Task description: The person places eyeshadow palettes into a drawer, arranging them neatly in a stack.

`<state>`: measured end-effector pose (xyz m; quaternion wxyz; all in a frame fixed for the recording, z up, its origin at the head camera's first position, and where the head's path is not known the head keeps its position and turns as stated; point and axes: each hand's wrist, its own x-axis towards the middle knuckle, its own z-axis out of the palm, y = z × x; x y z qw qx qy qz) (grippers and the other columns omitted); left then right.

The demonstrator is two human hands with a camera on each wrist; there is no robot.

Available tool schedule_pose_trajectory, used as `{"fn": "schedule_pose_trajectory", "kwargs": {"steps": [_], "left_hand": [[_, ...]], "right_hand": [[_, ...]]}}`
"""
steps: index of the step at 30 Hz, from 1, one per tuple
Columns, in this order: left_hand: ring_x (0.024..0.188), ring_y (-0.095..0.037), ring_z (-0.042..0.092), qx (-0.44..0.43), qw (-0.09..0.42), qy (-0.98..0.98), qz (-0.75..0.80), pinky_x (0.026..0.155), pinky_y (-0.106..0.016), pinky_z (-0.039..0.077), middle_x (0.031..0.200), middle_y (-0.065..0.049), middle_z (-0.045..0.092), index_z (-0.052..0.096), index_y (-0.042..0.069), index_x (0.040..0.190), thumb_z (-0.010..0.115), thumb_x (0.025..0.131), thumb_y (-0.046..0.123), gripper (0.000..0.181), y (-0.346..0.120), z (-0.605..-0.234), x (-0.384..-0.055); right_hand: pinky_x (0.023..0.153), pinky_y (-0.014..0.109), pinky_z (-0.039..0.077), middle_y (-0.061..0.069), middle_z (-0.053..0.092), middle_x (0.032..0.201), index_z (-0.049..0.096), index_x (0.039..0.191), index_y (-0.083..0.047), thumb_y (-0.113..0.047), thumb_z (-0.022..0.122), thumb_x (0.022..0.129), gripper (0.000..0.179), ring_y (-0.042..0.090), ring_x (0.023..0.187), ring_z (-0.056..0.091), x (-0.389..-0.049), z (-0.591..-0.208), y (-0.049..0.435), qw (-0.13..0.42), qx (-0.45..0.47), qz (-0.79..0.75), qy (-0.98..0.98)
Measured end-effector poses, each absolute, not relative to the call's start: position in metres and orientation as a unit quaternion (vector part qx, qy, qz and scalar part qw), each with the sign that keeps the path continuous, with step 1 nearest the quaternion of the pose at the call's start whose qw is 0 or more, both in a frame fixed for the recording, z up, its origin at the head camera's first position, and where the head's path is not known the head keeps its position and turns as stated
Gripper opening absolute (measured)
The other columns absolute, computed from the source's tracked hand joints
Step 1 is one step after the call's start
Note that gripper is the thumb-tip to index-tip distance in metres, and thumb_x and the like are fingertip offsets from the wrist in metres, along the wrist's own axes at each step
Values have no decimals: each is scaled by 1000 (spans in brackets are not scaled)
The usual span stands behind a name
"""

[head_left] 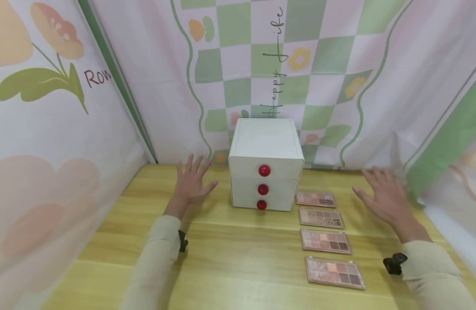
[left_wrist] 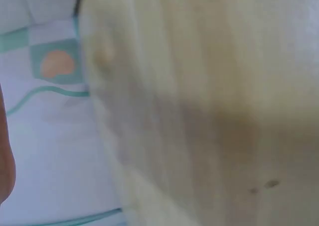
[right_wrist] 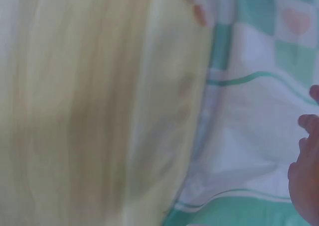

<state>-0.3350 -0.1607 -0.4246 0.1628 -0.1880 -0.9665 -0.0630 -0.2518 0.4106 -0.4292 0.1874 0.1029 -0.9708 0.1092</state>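
Observation:
A white three-drawer box stands at the back of the wooden table, its drawers closed, with a red round knob on each front. To its left, my left hand is spread with fingers apart and holds nothing. My right hand is likewise spread and holds nothing, to the right of several eyeshadow palettes. These lie in a column, from the rear palette beside the box to the front palette. Only part of the right hand shows in the right wrist view.
A patterned curtain hangs behind the box, and printed cloth closes off the left side. On the right is a green-edged curtain. The wooden table extends toward me between the forearms. Each wrist wears a small black camera.

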Motion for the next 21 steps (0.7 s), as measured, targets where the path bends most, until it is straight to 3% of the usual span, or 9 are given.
{"fn": "schedule_pose_trajectory", "kwargs": {"steps": [4,7,12,16,19,21], "left_hand": [[155,-39,28,-208,208,-954,-64,122,-75,20,163,-11,40,47,20,152,20,93,80,88,-156,-412,-333],[151,-39,35,-228,230,-939,-114,122,-71,25,159,-13,46,52,16,148,15,91,84,96,-146,-401,-332],[148,-36,42,-253,214,-907,-261,122,-61,35,159,-13,47,51,15,149,26,90,84,95,-118,-383,-327],[146,-34,46,-266,187,-860,-393,119,-60,40,158,-12,49,49,16,150,45,94,68,77,-98,-368,-327],[146,-35,46,-272,154,-827,-467,114,-62,45,159,-11,46,45,17,153,57,94,49,68,-86,-355,-330],[149,-36,41,-260,118,-821,-495,113,-62,46,164,-9,40,38,17,157,59,95,43,71,-80,-346,-333]], "right_hand": [[116,82,10,37,25,160,35,154,1,-44,50,102,71,59,149,14,-243,-418,397,205,109,118,-965],[117,81,12,35,26,161,39,152,3,-40,56,100,70,59,150,16,-235,-411,384,216,118,137,-959],[118,75,23,35,41,154,46,148,2,-30,67,94,66,58,143,33,-222,-402,359,244,153,187,-939],[104,71,39,32,60,137,58,137,2,-15,74,89,54,54,124,53,-210,-393,333,265,192,232,-916],[116,40,44,28,65,132,63,132,1,-10,75,87,47,48,118,57,-199,-386,314,262,210,258,-906],[116,14,35,26,65,132,64,132,-1,-8,75,87,47,44,119,57,-194,-381,302,254,214,278,-902]]}}
